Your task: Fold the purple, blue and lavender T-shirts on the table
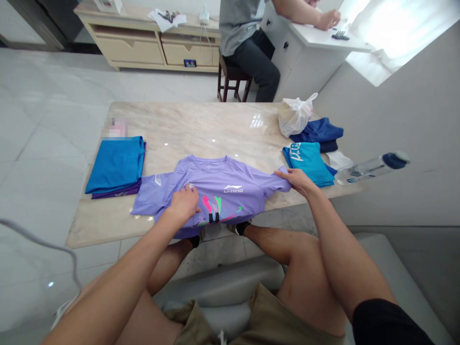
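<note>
Well, the lilac Li-Ning T-shirt [219, 191] lies along the near edge of the marble table [187, 129], collar toward the frame's top, sleeves sideways. Hands apart: left hand [185, 203] flat on its front, right hand [296, 181] holding the sleeve end. The hem is hidden behind the left forearm [132, 254].

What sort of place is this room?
Probably a room in a home, perhaps a living or dining area: there's a marble-topped table, a low drawer cabinet and a glossy tiled floor.

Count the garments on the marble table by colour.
Lilac shirt: 1
Blue garment: 1
Purple garment: 1
Teal garment: 1
Navy garment: 1, maybe more (layers unclear)
Total: at least 5
</note>
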`<state>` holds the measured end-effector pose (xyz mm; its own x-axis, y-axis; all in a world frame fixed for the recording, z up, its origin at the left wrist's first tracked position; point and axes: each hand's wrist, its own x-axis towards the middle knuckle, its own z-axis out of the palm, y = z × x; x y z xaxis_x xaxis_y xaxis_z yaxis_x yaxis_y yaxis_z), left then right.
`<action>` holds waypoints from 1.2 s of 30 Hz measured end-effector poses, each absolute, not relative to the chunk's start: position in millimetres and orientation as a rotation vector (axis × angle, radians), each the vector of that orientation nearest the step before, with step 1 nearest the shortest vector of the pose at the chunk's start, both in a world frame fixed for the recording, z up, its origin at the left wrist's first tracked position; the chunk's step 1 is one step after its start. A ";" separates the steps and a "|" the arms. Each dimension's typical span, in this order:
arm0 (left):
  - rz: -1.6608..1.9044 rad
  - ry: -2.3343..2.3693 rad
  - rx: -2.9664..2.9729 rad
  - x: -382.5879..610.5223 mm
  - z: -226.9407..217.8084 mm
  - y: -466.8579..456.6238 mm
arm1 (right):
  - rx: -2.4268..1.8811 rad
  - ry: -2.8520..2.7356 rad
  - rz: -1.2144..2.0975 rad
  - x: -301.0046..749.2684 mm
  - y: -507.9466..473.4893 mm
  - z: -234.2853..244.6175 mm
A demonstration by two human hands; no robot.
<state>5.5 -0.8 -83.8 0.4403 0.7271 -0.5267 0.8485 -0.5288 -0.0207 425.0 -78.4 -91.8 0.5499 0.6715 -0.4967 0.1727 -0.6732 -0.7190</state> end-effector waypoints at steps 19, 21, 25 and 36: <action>-0.824 1.332 2.474 13.6 -74.1 -2.3 | -2.534 -1.009 0.530 435.2 -82.1 -99.5; -0.832 1.302 2.461 14.8 -66.8 -2.5 | -2.586 -1.036 0.443 425.7 -80.1 -92.0; -0.746 1.226 2.462 10.3 -49.0 -3.9 | -2.811 -1.140 0.136 392.4 -71.5 -68.5; -0.413 1.350 2.275 -90.0 -65.9 23.3 | -2.039 -1.912 0.800 271.1 -53.9 -66.7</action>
<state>-90.0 23.3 -65.9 0.4735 0.7423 -0.4741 0.8805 -0.4127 0.2331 271.1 -53.9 -66.7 -0.0026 0.9737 -0.2280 0.8460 -0.1194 -0.5196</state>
